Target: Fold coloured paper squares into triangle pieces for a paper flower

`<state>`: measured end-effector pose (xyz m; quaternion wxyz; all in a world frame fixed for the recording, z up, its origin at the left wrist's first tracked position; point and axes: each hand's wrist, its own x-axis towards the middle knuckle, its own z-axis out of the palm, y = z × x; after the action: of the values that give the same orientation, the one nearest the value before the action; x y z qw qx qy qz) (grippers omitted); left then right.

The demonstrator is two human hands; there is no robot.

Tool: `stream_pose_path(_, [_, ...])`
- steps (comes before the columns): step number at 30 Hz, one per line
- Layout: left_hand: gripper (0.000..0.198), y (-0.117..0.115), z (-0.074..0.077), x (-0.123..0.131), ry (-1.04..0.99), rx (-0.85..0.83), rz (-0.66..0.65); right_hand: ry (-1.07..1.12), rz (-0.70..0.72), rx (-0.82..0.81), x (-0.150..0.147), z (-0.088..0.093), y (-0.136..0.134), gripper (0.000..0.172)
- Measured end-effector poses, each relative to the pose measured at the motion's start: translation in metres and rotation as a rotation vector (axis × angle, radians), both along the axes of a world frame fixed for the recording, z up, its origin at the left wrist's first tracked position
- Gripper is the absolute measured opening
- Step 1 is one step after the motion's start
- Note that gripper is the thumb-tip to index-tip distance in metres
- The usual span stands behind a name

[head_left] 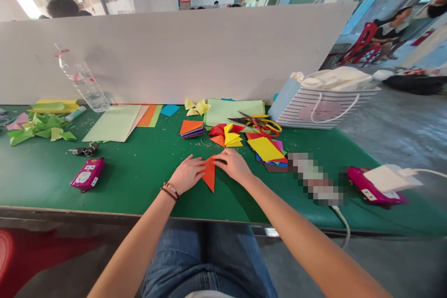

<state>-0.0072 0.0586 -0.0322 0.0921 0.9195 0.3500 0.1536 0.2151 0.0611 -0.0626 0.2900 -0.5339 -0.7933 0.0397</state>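
Head view, one frame.

**Fingers.** The left fingers are laid out flat and nearly straight, with the tips bearing on the left edge of the orange folded paper triangle. They pinch nothing. The right fingers are equally flat, with the tips on the triangle's upper right edge, and they close on nothing either. The left hand and the right hand are both palm down, and their fingertips almost meet over the triangle's top. A dark beaded bracelet sits on the left wrist.

**Work piece.** The triangle lies flat on the green cloth-covered surface. Its long point is turned toward the person's lap.

**Judgement.** I read this as a crease being pressed. To do it well, I would:
- anchor the paper with one hand and check that the edges line up;
- run the other hand's fingertips along the fold from the middle outward;
- use even pressure so the sheet does not creep on the cloth.

**Around the triangle.**
- Just beyond it is a red and yellow folded paper figure.
- Beyond and slightly left is a small stack of coloured paper squares with orange on top.
- Beyond and right is a yellow square sheet topping another stack.
- Further off on that side are scissors with yellow and red handles and a striped paper carrier bag.
- Well to the left is a magenta box-shaped device, with a bunch of keys beyond it.
- Far left, at the back of the surface, a clear plastic bottle stands tilted in this view.
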Motion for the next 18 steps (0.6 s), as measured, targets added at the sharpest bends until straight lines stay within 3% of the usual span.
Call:
stream_pose_path(7, [0.025,0.000,-0.002,-0.002,-0.024,-0.031,0.009,0.033,0.163,-0.024,0.000,0.005,-0.006,0.017])
stream_pose_path(18, [0.024,0.003,-0.009,-0.004,-0.062,-0.052,0.011,0.055,0.337,-0.093,-0.013,0.015,-0.045,0.023])
